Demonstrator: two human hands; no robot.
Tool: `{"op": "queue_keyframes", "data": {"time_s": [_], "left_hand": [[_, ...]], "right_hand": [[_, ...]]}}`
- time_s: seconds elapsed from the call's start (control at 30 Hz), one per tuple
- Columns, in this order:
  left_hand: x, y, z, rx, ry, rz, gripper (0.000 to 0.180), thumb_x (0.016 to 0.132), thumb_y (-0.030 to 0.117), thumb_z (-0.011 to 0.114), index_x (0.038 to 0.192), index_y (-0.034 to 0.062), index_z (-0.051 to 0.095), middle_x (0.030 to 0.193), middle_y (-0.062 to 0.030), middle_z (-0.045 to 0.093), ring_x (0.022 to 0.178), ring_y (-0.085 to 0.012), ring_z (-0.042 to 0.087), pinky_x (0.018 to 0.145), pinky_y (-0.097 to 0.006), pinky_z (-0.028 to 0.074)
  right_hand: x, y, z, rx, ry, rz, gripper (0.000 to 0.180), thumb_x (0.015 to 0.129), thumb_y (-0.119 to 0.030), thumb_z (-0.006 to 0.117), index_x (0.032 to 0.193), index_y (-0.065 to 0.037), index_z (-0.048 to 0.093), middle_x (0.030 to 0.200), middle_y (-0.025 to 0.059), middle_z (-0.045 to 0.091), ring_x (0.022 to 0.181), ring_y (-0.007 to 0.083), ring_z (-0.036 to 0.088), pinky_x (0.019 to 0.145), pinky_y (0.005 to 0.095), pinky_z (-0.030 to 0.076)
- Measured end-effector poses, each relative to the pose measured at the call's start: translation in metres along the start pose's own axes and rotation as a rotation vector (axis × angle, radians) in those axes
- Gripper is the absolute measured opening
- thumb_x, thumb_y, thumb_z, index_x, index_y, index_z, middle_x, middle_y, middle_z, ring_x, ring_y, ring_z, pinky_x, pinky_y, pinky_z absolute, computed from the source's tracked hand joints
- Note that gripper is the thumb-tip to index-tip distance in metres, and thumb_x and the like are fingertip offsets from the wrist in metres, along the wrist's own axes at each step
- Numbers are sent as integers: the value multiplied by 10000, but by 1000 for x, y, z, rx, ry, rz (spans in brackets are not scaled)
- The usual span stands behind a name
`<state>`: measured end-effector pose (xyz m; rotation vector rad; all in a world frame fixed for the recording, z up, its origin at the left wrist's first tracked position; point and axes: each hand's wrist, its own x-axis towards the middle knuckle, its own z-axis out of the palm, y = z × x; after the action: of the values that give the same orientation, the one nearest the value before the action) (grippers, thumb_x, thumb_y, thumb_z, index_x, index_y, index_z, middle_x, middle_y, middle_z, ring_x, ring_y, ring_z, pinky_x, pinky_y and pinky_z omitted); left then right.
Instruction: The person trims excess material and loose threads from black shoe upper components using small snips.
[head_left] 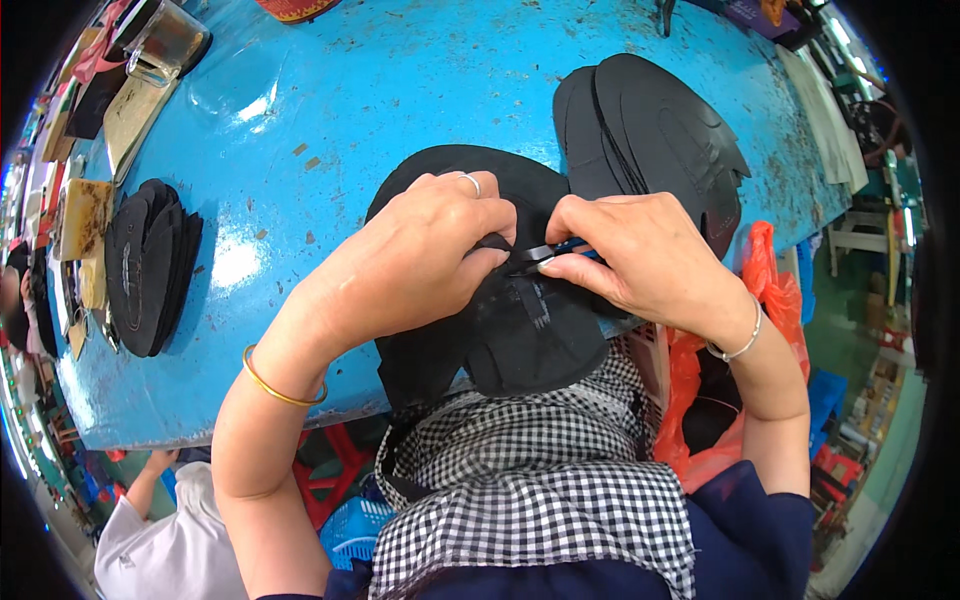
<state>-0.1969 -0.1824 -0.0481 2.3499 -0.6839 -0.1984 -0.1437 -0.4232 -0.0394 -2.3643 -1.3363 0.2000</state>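
At the table's near edge lies a black shoe upper (pixel 540 340), partly over my lap, with a pale mark on its lower part. My left hand (pixel 430 250) pinches a raised fold of its black material between thumb and fingers. From the other side my right hand (pixel 640 245) grips small thread snips (pixel 540 254) with blue handles. Their metal tips meet the upper close beside my left fingertips. Behind my right hand rests a stack of black upper pieces (pixel 650 120). What lies under my left palm is hidden.
A pile of black cut pieces (pixel 150 265) sits at the left of the blue table (pixel 320 100), near a clear mug (pixel 165 45). An orange-red plastic bag (pixel 765 290) hangs by my right forearm. Another person's sleeve (pixel 165 540) shows at lower left.
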Motion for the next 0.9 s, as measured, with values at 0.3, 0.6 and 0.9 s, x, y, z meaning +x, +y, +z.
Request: {"op": "queue_keyframes", "data": {"time_s": [0.3, 0.6, 0.9], "left_hand": [[-3, 0, 2, -15, 48, 1, 156, 856, 68, 705, 985, 20, 632, 1031, -123, 614, 1009, -354, 577, 892, -440, 469], [-44, 5, 4, -543, 401, -173, 87, 924, -16, 572, 1011, -15, 581, 1039, -94, 610, 1039, -204, 583, 952, -321, 442], [-107, 17, 50, -739, 771, -89, 118, 862, -85, 529, 957, -15, 527, 909, -125, 567, 842, -209, 563, 769, -328, 441]], "right_hand": [[1, 1, 5, 23, -69, 19, 287, 927, -365, 694, 900, -101, 585, 680, 66, 646, 625, 275, 656, 543, 395, 478], [-26, -34, 7, 36, 78, -88, 218, 804, -153, 723, 949, -72, 581, 998, 77, 683, 729, 213, 668, 595, 334, 533], [-23, -75, 51, -592, 88, -119, 198, 883, -137, 620, 1004, 16, 656, 1137, 298, 703, 454, 63, 537, 400, 228, 437]]}}
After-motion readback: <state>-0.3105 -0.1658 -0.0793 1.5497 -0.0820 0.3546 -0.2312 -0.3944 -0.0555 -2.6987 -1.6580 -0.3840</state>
